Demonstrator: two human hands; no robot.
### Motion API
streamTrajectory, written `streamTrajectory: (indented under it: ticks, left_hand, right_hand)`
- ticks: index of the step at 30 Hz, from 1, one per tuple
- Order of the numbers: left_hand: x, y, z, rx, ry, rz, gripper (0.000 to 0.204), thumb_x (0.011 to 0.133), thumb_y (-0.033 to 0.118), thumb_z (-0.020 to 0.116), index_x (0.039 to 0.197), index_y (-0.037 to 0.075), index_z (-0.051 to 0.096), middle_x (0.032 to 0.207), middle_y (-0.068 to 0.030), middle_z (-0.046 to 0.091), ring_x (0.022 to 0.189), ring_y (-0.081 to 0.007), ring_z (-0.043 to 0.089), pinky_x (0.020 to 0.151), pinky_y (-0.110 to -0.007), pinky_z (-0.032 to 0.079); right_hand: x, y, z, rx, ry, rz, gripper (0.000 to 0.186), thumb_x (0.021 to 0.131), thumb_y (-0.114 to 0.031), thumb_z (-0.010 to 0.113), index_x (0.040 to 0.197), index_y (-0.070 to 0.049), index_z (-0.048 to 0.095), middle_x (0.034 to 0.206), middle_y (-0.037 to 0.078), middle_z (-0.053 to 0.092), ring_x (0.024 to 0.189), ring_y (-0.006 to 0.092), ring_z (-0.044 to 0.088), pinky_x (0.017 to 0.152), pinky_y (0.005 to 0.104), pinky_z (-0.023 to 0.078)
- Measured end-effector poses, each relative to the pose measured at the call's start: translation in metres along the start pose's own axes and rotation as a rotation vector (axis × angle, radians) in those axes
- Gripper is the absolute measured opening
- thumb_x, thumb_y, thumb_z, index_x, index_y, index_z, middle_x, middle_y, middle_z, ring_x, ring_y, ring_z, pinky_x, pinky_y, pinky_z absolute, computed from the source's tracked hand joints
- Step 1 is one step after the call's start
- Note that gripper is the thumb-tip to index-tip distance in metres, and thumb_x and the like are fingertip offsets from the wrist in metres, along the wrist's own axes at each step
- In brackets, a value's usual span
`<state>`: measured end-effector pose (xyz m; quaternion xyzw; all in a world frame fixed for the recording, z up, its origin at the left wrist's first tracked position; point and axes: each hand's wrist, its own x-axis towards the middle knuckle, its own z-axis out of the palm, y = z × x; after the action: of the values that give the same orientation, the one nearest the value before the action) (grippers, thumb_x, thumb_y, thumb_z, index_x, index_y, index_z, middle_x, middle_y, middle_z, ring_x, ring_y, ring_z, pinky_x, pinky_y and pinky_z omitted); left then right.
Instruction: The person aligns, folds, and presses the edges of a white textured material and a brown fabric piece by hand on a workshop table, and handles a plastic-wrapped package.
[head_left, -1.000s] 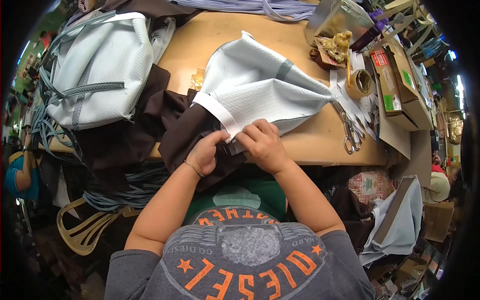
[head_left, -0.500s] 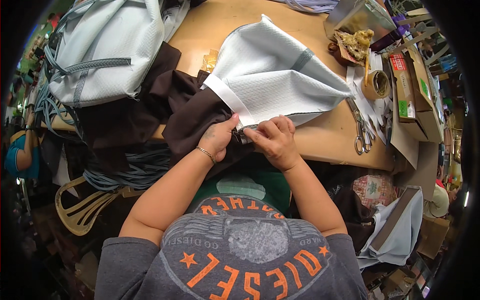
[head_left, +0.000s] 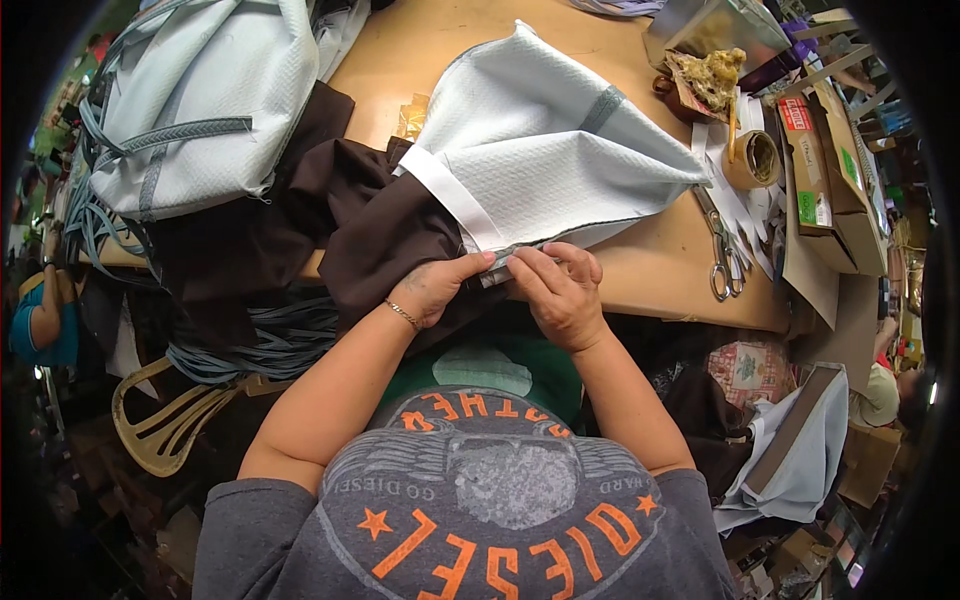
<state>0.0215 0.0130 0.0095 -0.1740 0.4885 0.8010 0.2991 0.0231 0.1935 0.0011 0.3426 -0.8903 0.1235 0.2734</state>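
Note:
A white quilted bag piece (head_left: 550, 165) with a grey stripe and white band (head_left: 445, 195) lies on the table (head_left: 375, 65), dark brown fabric (head_left: 370, 240) attached at its near left. My left hand (head_left: 435, 287) pinches the bag's near edge beside the band, thumb on top. Just right of it, my right hand (head_left: 568, 298) has curled fingers gripping that same edge, along a narrow grey-and-dark strip (head_left: 492, 277) too small to make out fully. Metal scissors (head_left: 720, 265) lie to the right, near white paper strips (head_left: 745, 245).
Another white bag (head_left: 200, 110) with grey straps is piled at left. A glue pot (head_left: 755, 160), metal tin (head_left: 705, 25) and cardboard box (head_left: 830, 180) stand at right. Blue-grey straps (head_left: 240, 345) hang below. Other people, one in blue (head_left: 40, 310), are at both sides.
Both hands have shifted slightly right along the bag's edge; my left thumb now reaches further along it, toward my right fingers. The bag and table appear higher in view than a second ago.

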Motion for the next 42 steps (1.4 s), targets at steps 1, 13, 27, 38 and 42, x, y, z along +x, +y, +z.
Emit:
streamTrajectory:
  ticks: [1, 13, 27, 38, 42]
  left_hand:
    - [0.000, -0.002, 0.001, 0.019, 0.001, 0.014, 0.032, 0.082, 0.024, 0.058, 0.101, -0.001, 0.057, 0.095, -0.0057, 0.060, 0.087, -0.0119, 0.056, 0.079, -0.022, 0.042]
    - [0.010, -0.019, -0.007, 0.399, -0.013, 0.280, 0.035, 0.085, 0.019, 0.054, 0.113, -0.001, 0.050, 0.109, -0.0069, 0.054, 0.099, -0.0133, 0.050, 0.089, -0.025, 0.038]
    - [0.015, -0.023, -0.010, 0.141, -0.080, 0.171, 0.037, 0.083, 0.019, 0.056, 0.114, -0.001, 0.049, 0.110, -0.0069, 0.053, 0.101, -0.0145, 0.047, 0.092, -0.027, 0.035]
    - [0.008, -0.007, -0.008, 0.095, 0.042, 0.039, 0.025, 0.081, 0.017, 0.056, 0.099, 0.000, 0.058, 0.096, -0.0049, 0.059, 0.089, -0.0119, 0.054, 0.079, -0.024, 0.041]
    - [0.019, -0.011, -0.016, 0.415, 0.055, 0.037, 0.028, 0.082, 0.024, 0.055, 0.098, 0.002, 0.059, 0.100, -0.0068, 0.058, 0.094, -0.0149, 0.052, 0.084, -0.026, 0.039]
  right_hand:
    - [0.000, 0.000, -0.002, -0.011, -0.009, -0.011, 0.024, 0.070, -0.017, 0.055, 0.094, -0.017, 0.061, 0.097, -0.007, 0.055, 0.092, 0.0133, 0.047, 0.082, 0.0293, 0.031]
    - [0.008, -0.003, -0.010, 0.120, -0.067, 0.013, 0.023, 0.070, -0.015, 0.059, 0.092, -0.014, 0.061, 0.091, -0.004, 0.055, 0.091, 0.0159, 0.048, 0.077, 0.0331, 0.034]
    - [0.083, 0.022, 0.012, 0.698, -0.324, 0.754, 0.026, 0.076, -0.024, 0.060, 0.072, 0.001, 0.060, 0.065, 0.018, 0.059, 0.061, 0.0327, 0.058, 0.060, 0.0378, 0.045]
    - [0.072, 0.030, -0.020, 0.463, -0.413, 0.247, 0.020, 0.072, -0.026, 0.064, 0.075, -0.006, 0.060, 0.077, 0.009, 0.059, 0.079, 0.0274, 0.054, 0.070, 0.0363, 0.043]
    - [0.059, 0.039, -0.016, 0.422, -0.521, 0.236, 0.017, 0.070, -0.023, 0.066, 0.077, -0.008, 0.062, 0.077, 0.006, 0.057, 0.080, 0.0259, 0.052, 0.069, 0.0353, 0.043]
